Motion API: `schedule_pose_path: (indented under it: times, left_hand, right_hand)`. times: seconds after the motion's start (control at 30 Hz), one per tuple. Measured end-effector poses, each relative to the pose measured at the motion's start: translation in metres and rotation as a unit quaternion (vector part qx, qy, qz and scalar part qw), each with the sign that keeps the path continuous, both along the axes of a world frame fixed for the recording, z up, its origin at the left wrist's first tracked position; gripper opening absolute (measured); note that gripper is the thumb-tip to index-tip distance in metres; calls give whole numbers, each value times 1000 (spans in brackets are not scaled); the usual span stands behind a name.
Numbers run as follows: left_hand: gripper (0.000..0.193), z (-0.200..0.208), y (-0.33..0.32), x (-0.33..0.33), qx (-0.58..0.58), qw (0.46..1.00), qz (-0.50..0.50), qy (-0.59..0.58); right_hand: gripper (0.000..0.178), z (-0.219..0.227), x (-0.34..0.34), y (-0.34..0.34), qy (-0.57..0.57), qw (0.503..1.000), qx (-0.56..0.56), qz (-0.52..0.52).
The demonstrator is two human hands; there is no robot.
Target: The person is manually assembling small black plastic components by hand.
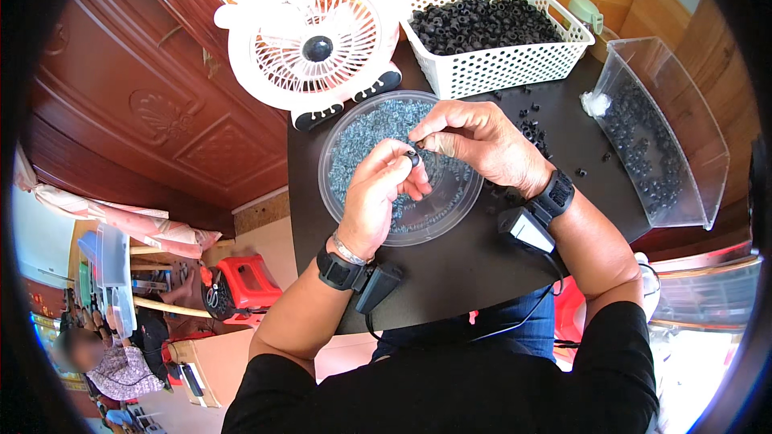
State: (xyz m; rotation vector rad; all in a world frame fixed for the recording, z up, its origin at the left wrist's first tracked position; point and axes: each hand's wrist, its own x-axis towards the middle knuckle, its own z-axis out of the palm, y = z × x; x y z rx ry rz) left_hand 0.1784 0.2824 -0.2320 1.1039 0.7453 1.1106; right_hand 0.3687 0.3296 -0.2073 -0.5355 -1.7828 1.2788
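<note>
My left hand [371, 199] pinches a small round black plastic part [412, 158] between thumb and fingertips. Close beside it, my right hand [492, 145] has its thumb and forefinger pressed together at the part; whatever they hold is too small to make out. Both hands are over a round clear tub [418, 239], which contains many tiny bluish, see-through pieces [359, 145]. Loose black parts [531, 130] lie on the dark table [450, 277], right of the tub and partly behind my right wrist.
A white perforated basket [507, 69] heaped with black parts stands at the back. To its left is a white fan [318, 48]. On the right stands a clear bin [701, 149] with dark parts inside. A red stool [251, 285] and another person [129, 368] are at far left.
</note>
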Motion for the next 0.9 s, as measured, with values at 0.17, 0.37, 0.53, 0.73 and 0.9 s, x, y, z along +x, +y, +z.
schedule_pose_path:
  times: [0.17,0.37,0.53,0.73,0.9]
  left_hand:
    - [18,-3,2,-1,7,1000,-6,27]
    - [17,-3,1,1,8,999,-5,43]
    - [19,-3,0,-1,16,999,1,46]
    - [20,-2,0,0,24,998,-2,57]
    - [20,-2,-1,0,22,998,2,60]
  right_hand:
    - [15,1,0,0,-33,999,20,13]
    - [14,1,1,0,-74,996,42,6]
    - [13,1,0,0,-40,999,-11,13]
    - [13,-1,2,2,-52,998,25,-3]
    - [14,0,1,1,-51,999,7,10]
